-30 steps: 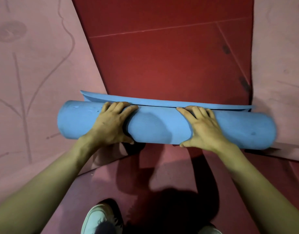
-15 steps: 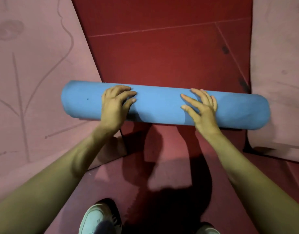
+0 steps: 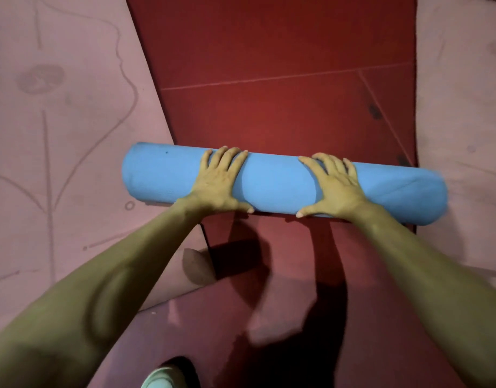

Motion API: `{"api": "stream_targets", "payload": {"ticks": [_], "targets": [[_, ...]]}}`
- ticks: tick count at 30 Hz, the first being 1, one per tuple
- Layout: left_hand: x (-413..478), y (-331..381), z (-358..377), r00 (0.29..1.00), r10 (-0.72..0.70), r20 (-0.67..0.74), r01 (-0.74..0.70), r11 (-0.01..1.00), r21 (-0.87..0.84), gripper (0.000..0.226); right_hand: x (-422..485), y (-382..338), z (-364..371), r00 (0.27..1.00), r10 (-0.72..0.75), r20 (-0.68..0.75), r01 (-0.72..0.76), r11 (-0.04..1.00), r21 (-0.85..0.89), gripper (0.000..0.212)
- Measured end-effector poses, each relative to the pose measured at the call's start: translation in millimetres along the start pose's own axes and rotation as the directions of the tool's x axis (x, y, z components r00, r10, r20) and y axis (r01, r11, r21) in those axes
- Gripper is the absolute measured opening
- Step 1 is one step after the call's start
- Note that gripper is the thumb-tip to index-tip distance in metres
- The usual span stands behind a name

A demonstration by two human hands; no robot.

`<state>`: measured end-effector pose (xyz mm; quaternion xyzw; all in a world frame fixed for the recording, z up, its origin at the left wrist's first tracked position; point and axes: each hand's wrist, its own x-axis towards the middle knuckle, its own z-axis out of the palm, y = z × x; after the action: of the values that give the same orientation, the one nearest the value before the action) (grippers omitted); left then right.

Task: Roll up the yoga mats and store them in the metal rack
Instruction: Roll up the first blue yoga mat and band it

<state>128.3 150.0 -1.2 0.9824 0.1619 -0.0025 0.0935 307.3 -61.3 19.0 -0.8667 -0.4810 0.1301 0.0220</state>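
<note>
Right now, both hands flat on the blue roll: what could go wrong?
1. The left hand and right hand only press flat on the blue mat roll; nothing wraps it, so it may spring loose when lifted.
2. The roll's ends lie over the left pink mat and the right pink mat; rolling on could snag their edges.
3. A curled pink corner lies near the shoe: possible trip.

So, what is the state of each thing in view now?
blue yoga mat: fully rolled, lying across the red floor
left hand: open, pressing on the roll
right hand: open, pressing on the roll
left pink mat: unrolled
right pink mat: unrolled
</note>
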Motion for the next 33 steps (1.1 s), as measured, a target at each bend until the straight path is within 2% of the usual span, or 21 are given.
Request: {"api": "stream_targets", "payload": {"ticks": [5,9,13,18,24,30,33], "targets": [[8.4,-1.3,-5.5,0.995,0.038,0.091,-0.046,0.995,0.091,0.132,6.3,-5.3,-3.6,0.997,0.062,0.049,-0.062,0.998,-0.004,0.127],[15.1,2.2,-8.3,0.995,0.029,0.098,-0.046,0.983,0.177,0.125,12.7,-6.5,-7.7,0.992,0.085,0.089,-0.081,0.996,-0.041,0.134],[17.2,1.9,-14.1,0.998,0.043,0.052,-0.05,0.989,0.136,0.118,13.7,-9.3,-10.2,0.995,0.068,0.066,-0.064,0.996,-0.062,0.126],[4.4,2.7,-7.2,0.991,0.116,-0.065,-0.104,0.98,0.168,0.11,0.2,-18.8,-9.0,0.998,0.05,0.027,-0.048,0.996,-0.082,0.119],[-34.6,14.0,-5.5,0.981,0.18,-0.069,-0.164,0.966,0.199,0.109,-45.5,-29.8,7.7,0.998,0.06,0.007,-0.059,0.993,-0.107,0.12],[-69.7,36.9,0.3,0.996,0.084,-0.011,-0.08,0.977,0.2,0.118,-79.7,-29.6,15.6,1.0,0.021,-0.011,-0.022,0.999,-0.03,0.118],[-60.0,38.4,-10.1,0.994,0.013,0.113,-0.029,0.99,0.137,0.121,-74.9,-25.0,13.9,1.0,0.025,0.003,-0.025,0.998,0.05,0.116]]}}
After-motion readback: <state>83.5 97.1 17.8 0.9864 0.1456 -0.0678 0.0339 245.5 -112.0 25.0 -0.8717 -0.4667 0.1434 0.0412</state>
